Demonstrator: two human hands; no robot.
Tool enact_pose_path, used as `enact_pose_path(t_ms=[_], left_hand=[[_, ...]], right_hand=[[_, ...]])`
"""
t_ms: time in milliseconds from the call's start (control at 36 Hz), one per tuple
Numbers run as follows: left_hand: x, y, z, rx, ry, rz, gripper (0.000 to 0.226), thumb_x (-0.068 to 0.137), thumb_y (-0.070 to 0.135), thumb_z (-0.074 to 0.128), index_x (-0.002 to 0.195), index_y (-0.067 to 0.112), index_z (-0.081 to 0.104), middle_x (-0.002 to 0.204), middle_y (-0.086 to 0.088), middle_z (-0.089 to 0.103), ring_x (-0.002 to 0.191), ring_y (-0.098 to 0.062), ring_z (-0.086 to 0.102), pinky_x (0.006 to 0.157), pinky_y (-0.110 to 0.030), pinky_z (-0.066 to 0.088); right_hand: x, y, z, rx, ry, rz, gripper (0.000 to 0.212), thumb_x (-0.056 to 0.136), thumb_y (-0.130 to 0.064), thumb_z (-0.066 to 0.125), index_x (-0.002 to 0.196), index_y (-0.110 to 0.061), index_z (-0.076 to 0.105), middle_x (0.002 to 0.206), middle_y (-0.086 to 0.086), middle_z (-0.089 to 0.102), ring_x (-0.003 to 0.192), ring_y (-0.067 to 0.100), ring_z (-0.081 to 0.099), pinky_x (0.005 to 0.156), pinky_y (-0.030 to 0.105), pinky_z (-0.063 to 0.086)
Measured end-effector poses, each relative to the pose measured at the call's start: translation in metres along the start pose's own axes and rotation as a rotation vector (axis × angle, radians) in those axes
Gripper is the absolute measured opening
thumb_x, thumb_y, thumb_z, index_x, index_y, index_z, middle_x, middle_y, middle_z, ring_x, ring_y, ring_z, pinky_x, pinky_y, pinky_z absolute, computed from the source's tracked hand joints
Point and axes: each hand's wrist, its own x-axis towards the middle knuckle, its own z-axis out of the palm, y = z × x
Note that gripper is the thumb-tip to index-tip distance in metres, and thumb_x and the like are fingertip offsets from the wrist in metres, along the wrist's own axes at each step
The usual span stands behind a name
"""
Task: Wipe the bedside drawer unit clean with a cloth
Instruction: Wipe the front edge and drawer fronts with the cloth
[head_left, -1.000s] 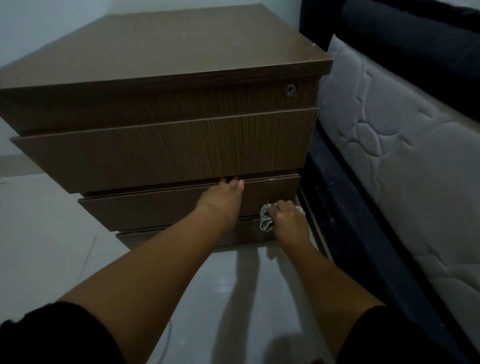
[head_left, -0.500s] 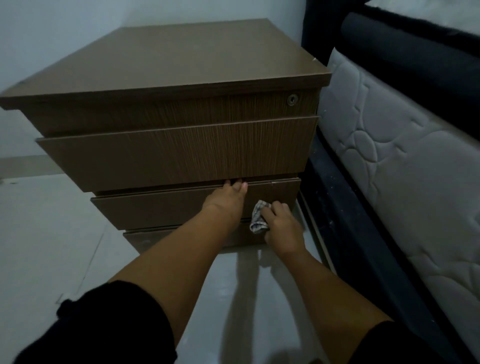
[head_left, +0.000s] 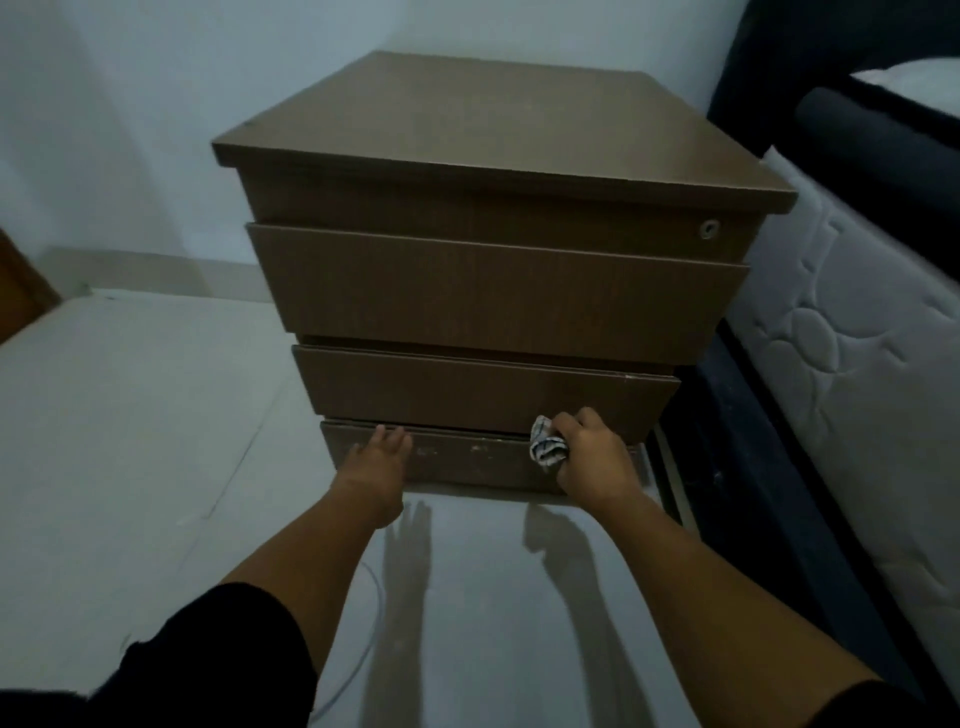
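Note:
A brown wooden bedside drawer unit (head_left: 493, 291) stands on the floor with three drawer fronts and a small lock at its top right. My right hand (head_left: 592, 454) is shut on a crumpled checked cloth (head_left: 545, 444), which is pressed against the right part of the lowest panel (head_left: 478, 460), where pale smudges show. My left hand (head_left: 382, 457) lies flat with fingers apart, its fingertips at the top edge of that lowest panel on the left side.
A bed with a quilted white mattress (head_left: 852, 364) and a dark frame (head_left: 769, 467) stands close against the unit's right side. Pale glossy floor (head_left: 135, 415) spreads to the left and in front. A thin white cord (head_left: 358, 644) lies on the floor by my left arm.
My left hand has dropped from the gap above the middle drawer to the lowest panel's left side. My right hand with the cloth stays low on the right. The view has pulled back.

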Motion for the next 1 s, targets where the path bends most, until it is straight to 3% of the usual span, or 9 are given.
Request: enact_pose_path(t_ms=[250, 417, 639, 1000], left_hand=[[0.036, -0.042, 0.011, -0.078, -0.014, -0.046, 0.075, 0.092, 0.011, 0.047, 0.154, 0.01, 0.004, 0.162, -0.004, -0.001, 0.15, -0.025, -0.001, 0.121, -0.04, 0.015], [0.057, -0.05, 0.021, -0.107, 0.018, -0.03, 0.072, 0.088, 0.013, 0.053, 0.15, 0.009, 0.017, 0.155, -0.007, 0.021, 0.146, -0.025, 0.016, 0.117, -0.04, 0.026], [0.07, -0.055, 0.025, -0.11, 0.045, -0.017, 0.068, 0.087, 0.016, 0.056, 0.148, 0.014, 0.024, 0.148, -0.006, 0.032, 0.138, -0.025, 0.029, 0.113, -0.039, 0.031], [0.051, -0.053, 0.032, -0.184, 0.031, 0.001, 0.076, 0.09, 0.011, 0.054, 0.153, 0.014, 0.011, 0.16, -0.006, 0.012, 0.149, -0.024, 0.008, 0.12, -0.04, 0.021]], right_hand=[[0.028, -0.05, 0.027, 0.02, -0.116, -0.136, 0.043, 0.08, 0.0, 0.058, 0.12, -0.015, 0.054, 0.122, 0.01, 0.046, 0.103, 0.035, 0.057, 0.09, 0.039, 0.05], [0.047, -0.067, 0.042, 0.004, -0.146, -0.2, 0.047, 0.079, 0.007, 0.054, 0.121, -0.014, 0.059, 0.117, 0.012, 0.052, 0.102, 0.035, 0.058, 0.09, 0.039, 0.049], [0.06, -0.073, 0.048, -0.025, -0.164, -0.211, 0.042, 0.081, 0.0, 0.058, 0.119, -0.016, 0.061, 0.115, 0.012, 0.057, 0.103, 0.033, 0.058, 0.09, 0.036, 0.049], [0.058, -0.102, 0.046, -0.033, -0.134, -0.262, 0.032, 0.084, -0.014, 0.06, 0.115, -0.018, 0.065, 0.113, 0.01, 0.06, 0.101, 0.031, 0.059, 0.087, 0.039, 0.05]])
